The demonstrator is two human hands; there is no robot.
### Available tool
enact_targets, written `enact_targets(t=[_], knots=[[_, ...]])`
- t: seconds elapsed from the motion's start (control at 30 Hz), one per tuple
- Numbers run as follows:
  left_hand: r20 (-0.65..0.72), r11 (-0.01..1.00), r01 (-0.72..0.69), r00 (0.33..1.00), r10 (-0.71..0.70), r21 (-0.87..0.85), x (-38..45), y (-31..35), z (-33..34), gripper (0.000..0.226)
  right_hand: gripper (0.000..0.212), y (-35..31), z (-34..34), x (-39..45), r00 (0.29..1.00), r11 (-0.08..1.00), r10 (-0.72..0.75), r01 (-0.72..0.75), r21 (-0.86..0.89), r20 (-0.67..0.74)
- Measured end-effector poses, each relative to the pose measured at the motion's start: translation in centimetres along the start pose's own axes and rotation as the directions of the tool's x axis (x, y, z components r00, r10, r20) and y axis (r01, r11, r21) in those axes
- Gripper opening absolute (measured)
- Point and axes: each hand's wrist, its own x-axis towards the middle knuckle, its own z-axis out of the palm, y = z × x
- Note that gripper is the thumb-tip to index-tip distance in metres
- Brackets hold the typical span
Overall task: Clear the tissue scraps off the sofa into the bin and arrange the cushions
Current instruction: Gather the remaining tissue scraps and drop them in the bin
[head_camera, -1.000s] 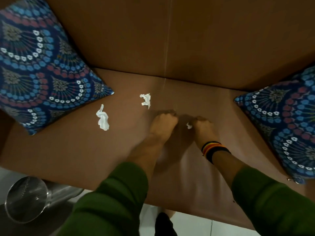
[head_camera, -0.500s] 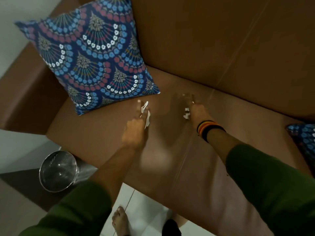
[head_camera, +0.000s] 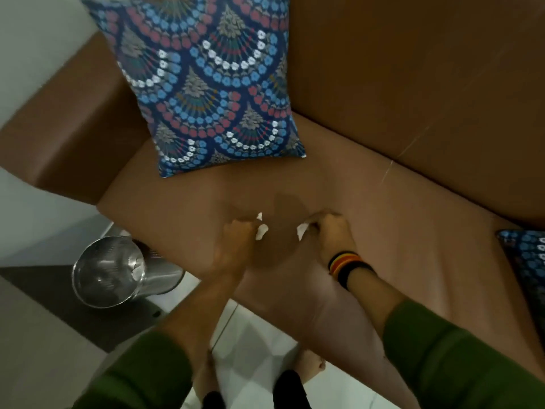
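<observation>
Since the earlier frame both hands have been drawn back from the seat towards the front edge, and the two loose scraps that lay on the seat have been taken up. The left hand (head_camera: 239, 236) is clenched around a white tissue scrap (head_camera: 261, 229), which sticks out from between its fingers. The right hand (head_camera: 330, 231) is likewise closed on a second tissue scrap (head_camera: 302, 230), held at its fingertips. Two scraps in all are counted, one in each fist, both held just above the brown sofa seat (head_camera: 188, 208). A striped wristband (head_camera: 343, 263) is worn on the right wrist, and green sleeves (head_camera: 460, 355) cover both forearms.

Behind the hands one patterned blue cushion (head_camera: 212, 84) is propped upright against the backrest at the armrest corner. A second cushion (head_camera: 528, 261) is cut off at the right edge of the view, so two cushions are counted. One shiny metal bin (head_camera: 109, 270) stands on the floor beside the sofa's front corner, to the left of the left hand, its mouth open. Nothing is seen between the left hand and the bin.
</observation>
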Motion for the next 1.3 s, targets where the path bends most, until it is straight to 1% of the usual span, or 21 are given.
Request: enact_targets(t=[0.03,0.1,0.17,0.23,0.27,0.3,0.4,0.5,0.57,0.63,0.67,0.73,0.83,0.87,0.9,1.0,1.07,1.17,1.3], knots=[[-0.043,0.990,0.056,0.997,-0.062,-0.133,-1.7,-1.2,-1.2,0.022,0.043,-1.8,1.1,-0.7,1.000,1.000,-0.007,0.006,0.025,0.020],[-0.109,0.923,0.152,0.973,-0.202,-0.353,-4.9,-3.9,-3.8,0.015,0.024,-5.6,4.0,-1.9,0.996,0.999,-0.046,0.045,0.023,0.074],[-0.197,0.923,0.153,0.952,-0.233,-0.352,-6.6,-8.6,-6.0,0.014,0.017,-9.5,7.6,-2.9,0.989,0.993,-0.114,0.112,0.022,0.095],[-0.242,0.918,0.234,0.917,-0.318,-0.319,-7.7,-14.3,-7.9,0.014,0.017,-13.7,12.0,-3.7,0.980,0.987,-0.162,0.161,0.021,0.112],[-0.299,0.926,0.269,0.890,-0.344,-0.264,-8.2,-17.0,-8.8,0.016,0.017,-15.5,14.5,-3.7,0.975,0.983,-0.186,0.185,0.019,0.123],[-0.324,0.916,0.299,0.867,-0.377,-0.267,-8.9,-19.4,-9.7,0.018,0.018,-17.3,17.1,-3.7,0.969,0.978,-0.208,0.209,0.004,0.135],[-0.386,0.909,0.325,0.828,-0.407,-0.261,-9.1,-25.9,-11.6,0.022,0.020,-21.4,24.8,-3.2,0.955,0.970,-0.239,0.242,0.001,0.176],[-0.425,0.903,0.341,0.799,-0.425,-0.261,-7.7,-32.1,-12.3,0.027,0.022,-24.0,31.6,-2.0,0.942,0.965,-0.252,0.263,-0.019,0.222],[-0.412,0.901,0.355,0.803,-0.430,-0.250,-6.3,-35.7,-12.2,0.025,0.025,-24.8,35.9,-0.7,0.942,0.966,-0.245,0.256,-0.018,0.230],[-0.346,0.911,0.360,0.844,-0.410,-0.200,-5.2,-38.1,-12.0,0.024,0.030,-25.1,39.3,0.3,0.944,0.974,-0.219,0.228,-0.007,0.248],[-0.302,0.918,0.352,0.868,-0.393,-0.181,-4.8,-38.9,-12.0,0.027,0.033,-25.1,40.6,0.6,0.939,0.976,-0.210,0.219,-0.003,0.273],[-0.231,0.926,0.323,0.903,-0.363,-0.193,-4.4,-40.0,-11.9,0.037,0.040,-25.0,42.2,0.6,0.922,0.978,-0.198,0.208,0.005,0.333],[-0.159,0.952,0.238,0.950,-0.270,-0.194,-5.1,-40.7,-11.6,0.056,0.052,-24.4,41.9,-0.7,0.927,0.984,-0.168,0.178,0.001,0.337],[-0.133,0.959,0.221,0.960,-0.246,-0.180,-5.5,-40.5,-11.7,0.063,0.054,-24.3,41.0,-1.5,0.933,0.984,-0.165,0.179,-0.016,0.320],[-0.128,0.961,0.213,0.963,-0.237,-0.176,-6.0,-40.1,-11.9,0.066,0.056,-24.2,39.8,-2.3,0.936,0.976,-0.189,0.211,-0.045,0.298],[-0.187,0.975,0.164,0.964,-0.191,-0.152,-7.5,-37.2,-13.3,0.063,0.060,-24.2,35.6,-4.4,0.919,0.920,-0.338,0.368,-0.134,0.201],[-0.256,0.992,0.084,0.961,-0.105,-0.091,-8.2,-34.3,-14.5,0.060,0.060,-24.3,32.3,-5.0,0.915,0.899,-0.386,0.402,-0.175,0.116],[-0.344,0.997,-0.062,0.938,0.045,-0.037,-7.2,-29.4,-16.5,0.059,0.060,-24.3,26.6,-3.9,0.920,0.902,-0.391,0.374,-0.217,-0.038],[-0.369,0.968,-0.235,0.910,0.189,-0.082,-2.9,-21.2,-19.0,0.060,0.063,-24.0,18.9,0.9,0.921,0.946,-0.301,0.256,-0.197,-0.246]])
